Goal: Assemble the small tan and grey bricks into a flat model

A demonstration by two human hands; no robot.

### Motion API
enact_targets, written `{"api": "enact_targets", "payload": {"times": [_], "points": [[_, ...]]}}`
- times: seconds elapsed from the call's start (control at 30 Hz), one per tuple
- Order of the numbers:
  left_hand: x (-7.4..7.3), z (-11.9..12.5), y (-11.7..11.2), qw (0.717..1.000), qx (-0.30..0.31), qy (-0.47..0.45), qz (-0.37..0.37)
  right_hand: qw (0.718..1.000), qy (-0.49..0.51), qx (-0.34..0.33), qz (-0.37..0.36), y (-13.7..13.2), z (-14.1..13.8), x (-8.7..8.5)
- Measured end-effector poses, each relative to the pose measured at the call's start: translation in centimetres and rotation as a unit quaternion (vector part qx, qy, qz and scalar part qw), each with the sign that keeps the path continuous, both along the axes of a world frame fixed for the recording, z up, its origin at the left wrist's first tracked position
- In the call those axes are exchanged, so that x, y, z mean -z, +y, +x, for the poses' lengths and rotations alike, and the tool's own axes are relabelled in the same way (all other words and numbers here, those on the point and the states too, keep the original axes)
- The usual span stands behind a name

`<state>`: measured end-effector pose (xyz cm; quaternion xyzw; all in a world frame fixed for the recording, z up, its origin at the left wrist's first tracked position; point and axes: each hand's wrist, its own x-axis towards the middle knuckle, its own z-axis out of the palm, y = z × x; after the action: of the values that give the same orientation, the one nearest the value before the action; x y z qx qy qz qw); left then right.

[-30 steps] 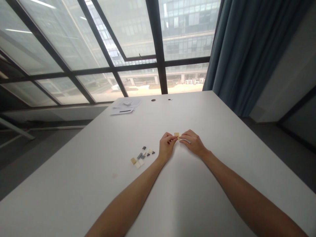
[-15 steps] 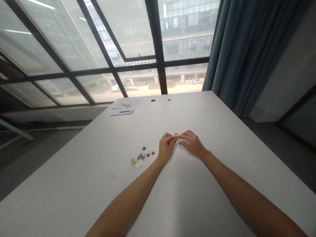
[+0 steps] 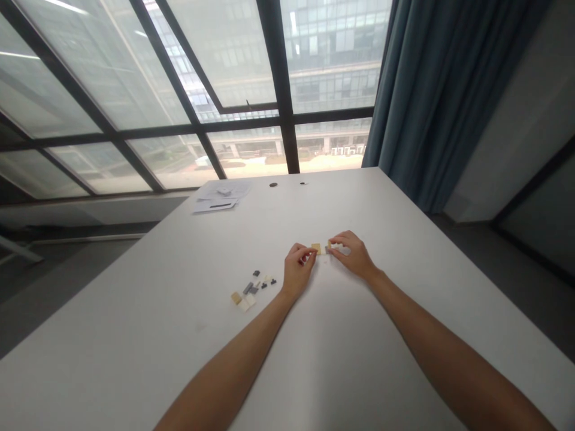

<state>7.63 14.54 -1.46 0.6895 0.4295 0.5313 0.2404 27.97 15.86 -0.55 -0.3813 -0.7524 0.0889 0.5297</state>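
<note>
Tan piece (image 3: 316,248), flat and small, sits between the two hands above or on the bench (image 3: 287,206); which of these I cannot tell. On its left, the left hand (image 3: 297,267) pinches its near edge, thumb and fingertips nearly together, probably to steady it while leaving its face uncovered. On its right, the right hand (image 3: 354,254) has thumb and forefinger slightly parted around a small yellowish piece (image 3: 329,244), likely gripped by its ends for fine control. A whitish bit shows between the two grips; whether everything there is joined is too small to tell.

Around them, papers (image 3: 204,205) lie well ahead and to the left of the hands. Nearer, left of the left hand, are a second tan piece (image 3: 236,297), white pieces (image 3: 250,300), grey pieces (image 3: 248,288) and black pieces (image 3: 264,285); the left forearm could brush this group if it swung outward. A blue curtain (image 3: 417,108) hangs beyond the right hand, well apart.
</note>
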Motion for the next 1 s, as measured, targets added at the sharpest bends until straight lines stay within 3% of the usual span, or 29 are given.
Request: {"api": "enact_targets", "payload": {"times": [0.13,0.23,0.67,1.0], "points": [[0.1,-0.1,0.2,1.000,-0.004,0.003,-0.001,0.988,0.118,0.075,-0.065,0.9,1.5,-0.7],[0.0,0.0,0.2,1.000,-0.005,-0.002,-0.003,0.980,0.144,0.104,-0.094,1.6,2.7,-0.6],[-0.1,0.1,0.3,0.999,-0.029,-0.010,-0.022,0.983,-0.076,0.066,-0.155,2.5,5.1,2.8],[0.2,0.1,0.5,0.999,-0.027,-0.002,-0.018,0.975,-0.115,0.079,-0.173,2.8,5.1,3.3]]}}
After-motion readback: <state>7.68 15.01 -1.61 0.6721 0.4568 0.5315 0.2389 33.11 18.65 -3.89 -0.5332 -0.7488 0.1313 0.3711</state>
